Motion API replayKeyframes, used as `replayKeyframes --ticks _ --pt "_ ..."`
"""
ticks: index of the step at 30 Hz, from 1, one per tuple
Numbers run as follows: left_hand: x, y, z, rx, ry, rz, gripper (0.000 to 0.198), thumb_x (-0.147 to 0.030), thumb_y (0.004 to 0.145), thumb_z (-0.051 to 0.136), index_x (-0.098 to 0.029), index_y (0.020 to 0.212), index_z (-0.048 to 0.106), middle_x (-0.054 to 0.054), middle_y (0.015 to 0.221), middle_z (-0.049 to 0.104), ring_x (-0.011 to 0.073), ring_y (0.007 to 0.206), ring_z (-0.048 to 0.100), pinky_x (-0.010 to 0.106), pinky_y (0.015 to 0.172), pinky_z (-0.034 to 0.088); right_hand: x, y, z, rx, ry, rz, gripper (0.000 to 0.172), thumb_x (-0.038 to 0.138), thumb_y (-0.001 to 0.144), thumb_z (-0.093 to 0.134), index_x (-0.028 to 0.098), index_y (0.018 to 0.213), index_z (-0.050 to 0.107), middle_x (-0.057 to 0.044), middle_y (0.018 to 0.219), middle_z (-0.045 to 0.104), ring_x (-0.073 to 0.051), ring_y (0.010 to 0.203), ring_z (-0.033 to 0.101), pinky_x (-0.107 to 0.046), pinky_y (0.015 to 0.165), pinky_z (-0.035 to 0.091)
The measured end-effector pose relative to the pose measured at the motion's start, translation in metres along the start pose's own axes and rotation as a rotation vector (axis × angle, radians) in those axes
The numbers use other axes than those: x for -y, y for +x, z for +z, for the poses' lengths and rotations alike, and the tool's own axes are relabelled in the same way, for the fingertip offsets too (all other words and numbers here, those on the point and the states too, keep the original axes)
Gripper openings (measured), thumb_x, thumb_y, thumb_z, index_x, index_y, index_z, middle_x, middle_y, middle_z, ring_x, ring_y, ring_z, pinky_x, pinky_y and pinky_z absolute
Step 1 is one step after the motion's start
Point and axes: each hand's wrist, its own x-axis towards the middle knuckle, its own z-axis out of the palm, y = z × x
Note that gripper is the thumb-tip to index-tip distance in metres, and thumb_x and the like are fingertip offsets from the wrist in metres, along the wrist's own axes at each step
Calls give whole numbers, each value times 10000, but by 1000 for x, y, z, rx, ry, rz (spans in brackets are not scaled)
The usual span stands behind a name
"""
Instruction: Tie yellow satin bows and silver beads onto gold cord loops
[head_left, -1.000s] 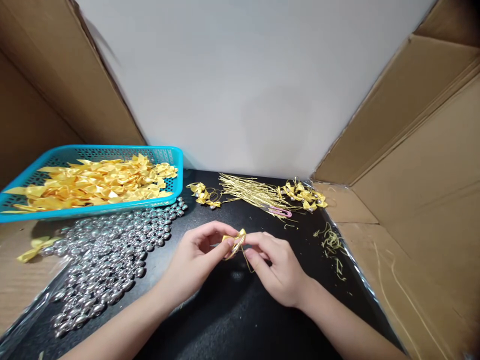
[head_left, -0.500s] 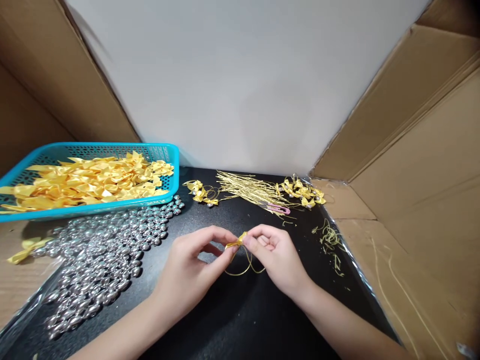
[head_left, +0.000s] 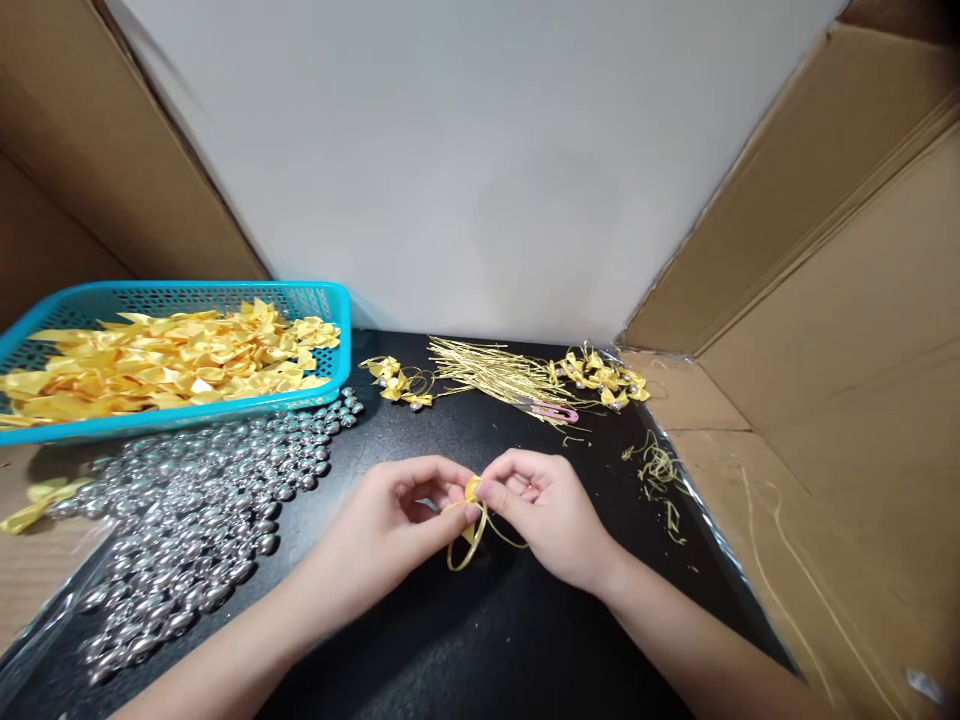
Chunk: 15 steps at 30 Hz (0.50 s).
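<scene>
A yellow ribbon bow [head_left: 472, 489] is pinched between my two hands over the black table. My left hand [head_left: 409, 515] has thumb and fingertips closed at the bow and the gold cord [head_left: 466, 556], which loops down below the fingers. My right hand [head_left: 544, 510] pinches the bow's right side between thumb and forefinger, its other fingers curled. Part of the bow hides behind the fingertips. Ahead of my hands lie a bundle of gold cords [head_left: 487, 372] and a pink-handled tool [head_left: 553, 412], whose kind is unclear.
A blue basket [head_left: 346, 340] of yellow bows stands at the left, with silver beads [head_left: 202, 510] spread before it. Bows with beads and cord [head_left: 604, 378] lie back right, a smaller group [head_left: 401, 383] back left. Cord scraps [head_left: 660, 468] lie right. Cardboard walls [head_left: 847, 230] flank the table.
The bow has turned from lying sideways to more upright between my fingers. The cord loop has shifted left and hangs lower, under my left thumb. The view has moved slightly.
</scene>
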Motion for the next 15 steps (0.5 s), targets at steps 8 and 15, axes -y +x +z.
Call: replayKeyframes --ticks 8,15 --pt "2 2 -2 75 -207 -137 158 -271 685 782 -172 803 746 30 613 687 125 542 572 205 526 437 3 2 -5 65 12 17 215 359 766 663 162 697 609 82 497 362 -59 454 241 -211 432 183" --pt "7 10 -9 -49 -371 -165 174 -281 670 819 -162 752 722 31 630 704 104 542 577 196 535 439 15 10 -38 37 304 -53 68 230 793 493 183 809 539 88 545 271 -90 494 203 -244 501 212"
